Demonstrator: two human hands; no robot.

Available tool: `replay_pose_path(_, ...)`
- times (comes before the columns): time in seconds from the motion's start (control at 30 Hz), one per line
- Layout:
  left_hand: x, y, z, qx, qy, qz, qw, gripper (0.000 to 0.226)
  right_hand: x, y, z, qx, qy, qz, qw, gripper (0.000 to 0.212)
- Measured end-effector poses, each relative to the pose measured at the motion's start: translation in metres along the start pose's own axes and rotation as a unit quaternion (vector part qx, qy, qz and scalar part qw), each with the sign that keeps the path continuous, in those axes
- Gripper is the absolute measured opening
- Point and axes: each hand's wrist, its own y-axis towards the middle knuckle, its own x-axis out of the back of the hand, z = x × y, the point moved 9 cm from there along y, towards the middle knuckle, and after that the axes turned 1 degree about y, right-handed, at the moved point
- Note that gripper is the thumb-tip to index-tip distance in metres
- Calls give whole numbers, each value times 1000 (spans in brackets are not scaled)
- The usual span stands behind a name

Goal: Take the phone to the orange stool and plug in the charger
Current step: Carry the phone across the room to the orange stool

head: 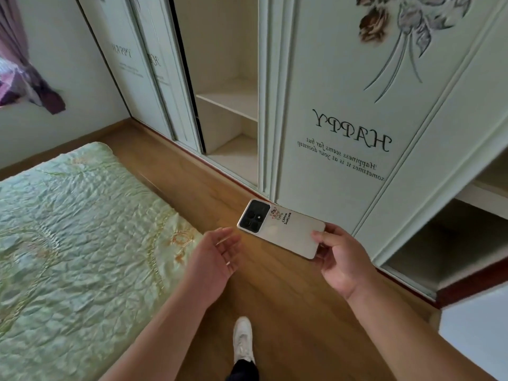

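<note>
While the right hand (339,259) pinches the phone (281,228) and the left hand (217,254) hangs open and empty, neither stool nor charger shows; both steps remain.

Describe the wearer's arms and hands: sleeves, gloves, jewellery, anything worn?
Both forearms are bare as far as the frame shows; no sleeves are visible. The left hand and right hand wear no gloves, and no watch or wristband shows. Any ring is too unclear to tell. Lower down, a white shoe and a dark trouser leg show.
</note>
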Motion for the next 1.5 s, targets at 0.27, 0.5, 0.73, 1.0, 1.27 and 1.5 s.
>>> replay_pose_path(0.27,-42,151,-111,-19,2,13,1000,20,-77,143,57,25,-5,-35,999,23)
replay_pose_path(0.5,-72,242,-209,-57,-15,43,997,19,-137,234,106,34,14,-31,999,26)
replay_pose_path(0.73,-74,331,-240,-54,-27,5,998,20,-179,340,133,7,11,3,1000,28)
replay_pose_path(1.0,-117,429,-288,-81,-42,-54,994,34,-228,492,174,-44,8,58,997,27)
replay_pose_path(1.27,-154,503,-339,-128,-66,-74,987,32,-290,604,231,-75,-20,124,989,22)
replay_pose_path(1.5,-126,543,-371,-152,-74,-114,979,23,-354,667,222,-99,-35,168,980,18)
